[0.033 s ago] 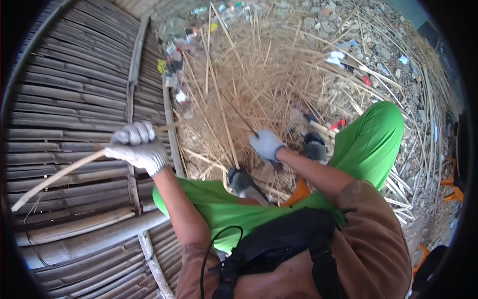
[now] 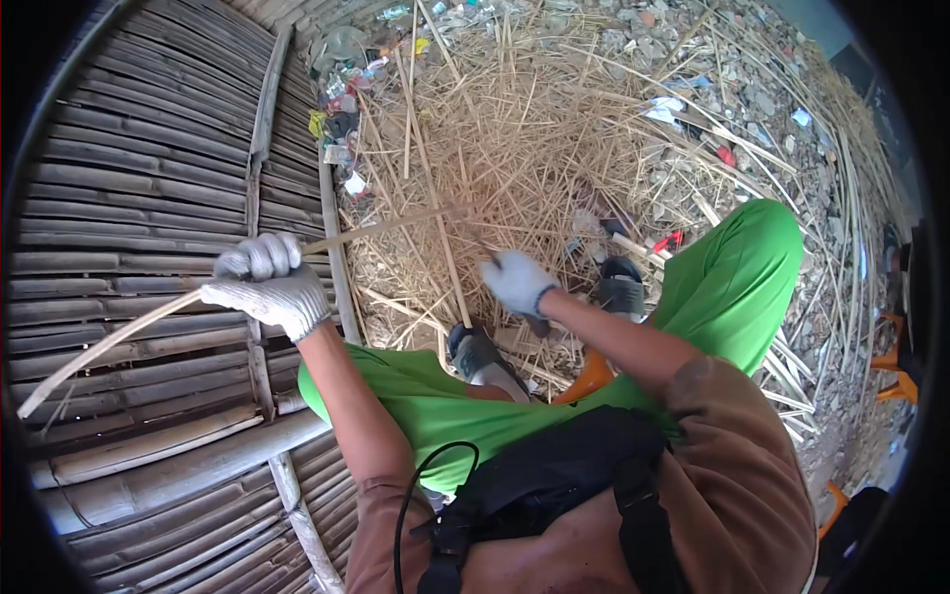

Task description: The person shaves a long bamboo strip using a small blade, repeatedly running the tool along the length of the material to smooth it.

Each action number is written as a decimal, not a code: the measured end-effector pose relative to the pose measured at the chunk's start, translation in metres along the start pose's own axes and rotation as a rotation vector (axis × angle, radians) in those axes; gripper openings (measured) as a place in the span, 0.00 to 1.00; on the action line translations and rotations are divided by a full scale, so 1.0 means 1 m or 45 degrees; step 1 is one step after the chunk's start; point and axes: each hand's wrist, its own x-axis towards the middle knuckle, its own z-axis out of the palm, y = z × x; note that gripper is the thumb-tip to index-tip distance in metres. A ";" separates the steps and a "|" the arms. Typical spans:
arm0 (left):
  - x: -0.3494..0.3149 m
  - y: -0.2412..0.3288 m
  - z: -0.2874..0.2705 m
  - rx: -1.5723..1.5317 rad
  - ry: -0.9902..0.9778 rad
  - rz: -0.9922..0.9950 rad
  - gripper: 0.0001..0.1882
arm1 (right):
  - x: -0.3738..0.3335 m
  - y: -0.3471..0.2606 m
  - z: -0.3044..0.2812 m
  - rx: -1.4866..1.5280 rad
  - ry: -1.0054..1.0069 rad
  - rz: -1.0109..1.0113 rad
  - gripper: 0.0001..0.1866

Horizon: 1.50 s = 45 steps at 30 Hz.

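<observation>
Left hand [image 2: 269, 287] gripping bamboo strip [image 2: 139, 332], slanting lower-left to upper-right

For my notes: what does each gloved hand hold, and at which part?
Left hand grips a long thin bamboo strip near its middle. Right hand is closed; what it holds cannot be told.

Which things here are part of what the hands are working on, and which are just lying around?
In use:
left hand gripping the bamboo strip
right hand on the strip's far end
bamboo-slat panel

Lying about:
loose bamboo offcuts
plastic litter
rubble
</observation>
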 end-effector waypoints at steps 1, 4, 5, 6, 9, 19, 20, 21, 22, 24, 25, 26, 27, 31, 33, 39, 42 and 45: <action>0.002 -0.004 0.001 -0.033 -0.008 -0.018 0.35 | 0.005 0.006 0.015 -0.185 0.329 -0.371 0.27; 0.003 0.002 -0.003 0.034 0.123 -0.022 0.35 | -0.028 -0.050 0.032 -0.170 0.170 -0.589 0.23; 0.002 0.004 -0.003 0.071 0.187 -0.021 0.35 | -0.029 -0.047 0.038 -0.254 0.177 -0.549 0.23; 0.002 0.007 -0.007 0.077 0.197 -0.033 0.35 | -0.028 -0.045 0.041 -0.344 0.189 -0.516 0.22; 0.009 0.002 -0.019 0.043 0.219 -0.017 0.35 | 0.015 0.032 0.036 -0.428 0.409 -0.391 0.22; 0.016 0.001 -0.031 0.072 0.414 -0.056 0.36 | 0.067 0.114 -0.003 -0.165 0.222 0.077 0.27; 0.017 0.001 -0.028 0.072 0.452 -0.065 0.36 | 0.064 0.115 -0.009 -0.113 0.171 0.090 0.27; 0.019 0.004 -0.036 0.078 0.452 -0.062 0.36 | 0.053 0.098 -0.013 -0.028 0.126 0.115 0.25; 0.020 0.006 -0.038 0.069 0.469 -0.074 0.36 | 0.042 0.079 -0.018 0.080 0.111 0.150 0.25; 0.019 0.007 -0.036 0.122 0.562 -0.029 0.37 | 0.020 0.046 -0.028 0.274 0.076 0.241 0.25; 0.018 0.010 -0.028 0.125 0.639 -0.024 0.36 | 0.006 0.035 -0.030 0.361 0.086 0.124 0.26; 0.021 0.017 -0.036 0.101 0.619 -0.059 0.35 | -0.007 0.022 -0.031 0.372 0.092 0.078 0.25; 0.023 0.025 -0.042 0.103 0.603 -0.066 0.34 | -0.021 0.009 -0.033 0.385 0.078 0.025 0.25; 0.030 0.027 -0.052 -0.012 0.584 -0.089 0.29 | -0.060 0.026 -0.046 0.299 0.128 0.024 0.19; 0.035 0.014 -0.048 -0.061 0.561 -0.118 0.28 | -0.040 0.104 -0.038 -0.043 0.338 -0.209 0.16; 0.040 0.045 -0.076 0.031 0.423 0.106 0.26 | -0.022 0.115 0.004 0.264 0.168 0.242 0.22; 0.041 0.079 -0.068 0.133 0.714 0.342 0.24 | -0.016 0.096 -0.005 0.012 0.094 0.235 0.22; 0.046 0.098 -0.088 0.109 0.663 0.399 0.23 | -0.003 0.120 -0.006 -0.140 0.292 0.123 0.23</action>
